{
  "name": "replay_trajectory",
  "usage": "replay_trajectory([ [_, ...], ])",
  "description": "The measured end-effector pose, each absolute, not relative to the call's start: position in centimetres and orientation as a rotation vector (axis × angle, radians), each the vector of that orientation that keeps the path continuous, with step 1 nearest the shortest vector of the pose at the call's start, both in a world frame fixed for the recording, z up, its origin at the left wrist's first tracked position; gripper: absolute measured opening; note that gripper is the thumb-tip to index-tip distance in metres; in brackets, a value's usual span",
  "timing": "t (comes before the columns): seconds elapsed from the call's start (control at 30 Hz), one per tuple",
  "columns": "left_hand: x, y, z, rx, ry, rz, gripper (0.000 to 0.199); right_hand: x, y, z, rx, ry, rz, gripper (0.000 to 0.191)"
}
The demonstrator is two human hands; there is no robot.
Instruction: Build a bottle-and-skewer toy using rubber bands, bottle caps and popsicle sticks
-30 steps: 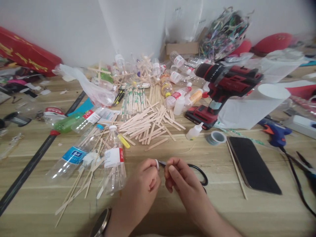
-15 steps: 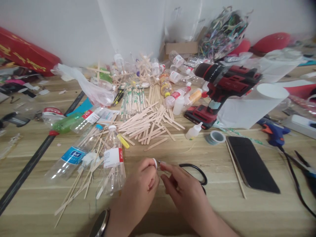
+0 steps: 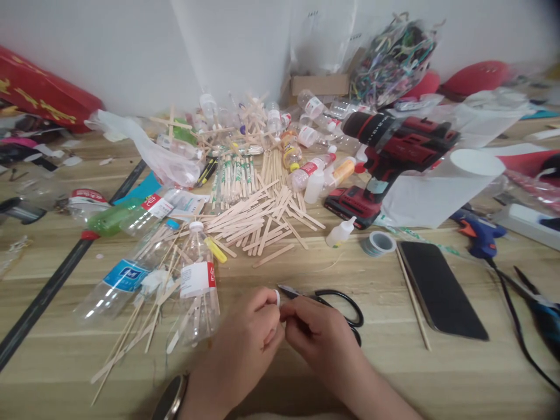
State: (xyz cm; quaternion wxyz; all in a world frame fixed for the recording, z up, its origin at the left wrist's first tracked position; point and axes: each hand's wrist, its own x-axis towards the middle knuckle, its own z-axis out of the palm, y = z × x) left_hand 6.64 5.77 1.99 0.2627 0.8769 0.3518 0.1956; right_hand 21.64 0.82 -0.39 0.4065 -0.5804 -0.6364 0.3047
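Note:
A small white bottle cap (image 3: 277, 298) shows at the fingertips of my left hand (image 3: 247, 335), which is closed around it. My right hand (image 3: 321, 335) meets it from the right, thumb and forefinger pinched together near the cap; whatever they hold is hidden. Just behind my right hand lies a pair of scissors (image 3: 356, 309) with black handles, blade tips pointing left. To the left of my left hand, a clear bottle (image 3: 199, 280) with a white cap and a red-and-white label lies on the wooden table (image 3: 284, 391).
Wooden craft sticks (image 3: 245, 224) lie piled ahead of my hands. A small glue bottle (image 3: 341, 232), a tape roll (image 3: 378, 244), a red cordless drill (image 3: 394, 151) and a phone (image 3: 441, 289) are on the right. Farther right are a glue gun (image 3: 479, 233) and pliers (image 3: 540, 312).
My right fingers have closed into a tighter pinch and come up against my left fingers at the cap. More of the scissors' blades now shows. The view has shifted slightly.

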Motion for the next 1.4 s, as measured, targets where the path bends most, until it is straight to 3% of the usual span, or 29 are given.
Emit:
replay_trajectory([
  [0.43, 6.4, 5.5, 2.5, 2.322, 0.852, 0.538, 0.030, 21.5, 0.3, 0.2, -1.462, -1.423, 0.865, 0.023],
  [0.6, 6.5, 5.6, 2.8, 2.162, 0.902, 0.541, 0.032, 21.6, 0.2, -0.1, -1.456, -1.061, 1.348, 0.014],
  [0.73, 6.4, 5.8, 2.8, 1.955, 0.968, 0.557, 0.037, 21.5, 0.4, -0.3, -1.369, -0.869, 1.604, 0.018],
  [1.4, 6.7, 6.1, 3.4, 1.822, 1.102, 0.517, 0.032, 20.8, 0.2, -0.1, -1.414, -0.883, 1.531, 0.018],
])
